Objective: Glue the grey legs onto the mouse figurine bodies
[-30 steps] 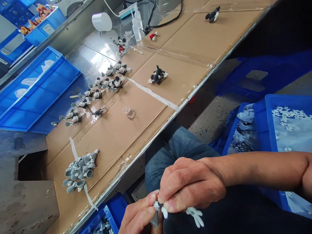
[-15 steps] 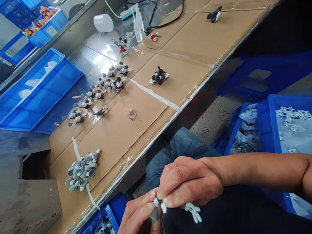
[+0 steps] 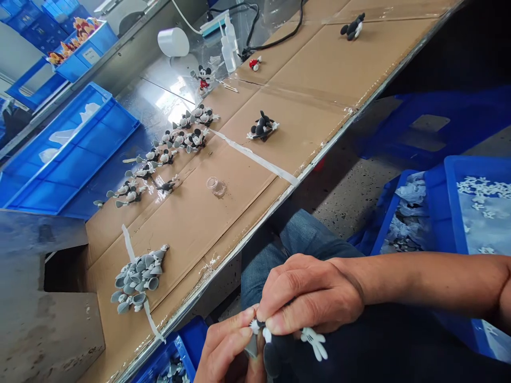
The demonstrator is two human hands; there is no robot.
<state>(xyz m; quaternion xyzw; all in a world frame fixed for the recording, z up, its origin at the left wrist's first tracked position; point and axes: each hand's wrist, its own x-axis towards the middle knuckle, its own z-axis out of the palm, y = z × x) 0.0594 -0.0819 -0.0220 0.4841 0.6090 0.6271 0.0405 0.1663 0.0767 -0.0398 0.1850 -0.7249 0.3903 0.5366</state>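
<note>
Hands (image 3: 313,295) around white-gloved figure (image 3: 314,343), bin label (image 3: 91,55) illegible

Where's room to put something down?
Bare cardboard lies between the clear cup and gray pile, and between the nearer black toy and farther black toy. It's crowded in the gray pile and among the mouse toys near the blue bin.

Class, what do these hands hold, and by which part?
A small figure, partly hidden: the left hand pinches it around a white part and a grey piece, the right hand by a black part close beside them.
</note>
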